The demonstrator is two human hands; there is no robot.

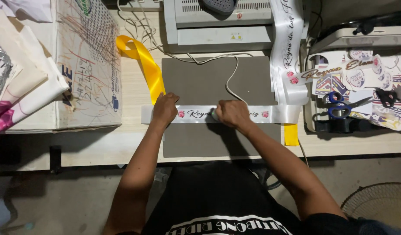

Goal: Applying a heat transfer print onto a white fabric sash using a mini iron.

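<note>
A white satin sash with script lettering and pink roses lies flat across a grey mat. My left hand presses down on its left part, fingers closed over the ribbon. My right hand is shut on a small white tool, only partly visible, pressed on the sash's middle. A thin white cord runs from that hand toward the back. A yellow ribbon curls from the upper left under the sash, and its end shows at the right.
A grey laminator-like machine stands behind the mat. A scribbled white board and fabric lie at left. At right are blue-handled scissors, printed stickers and another lettered sash. A fan grille sits on the floor.
</note>
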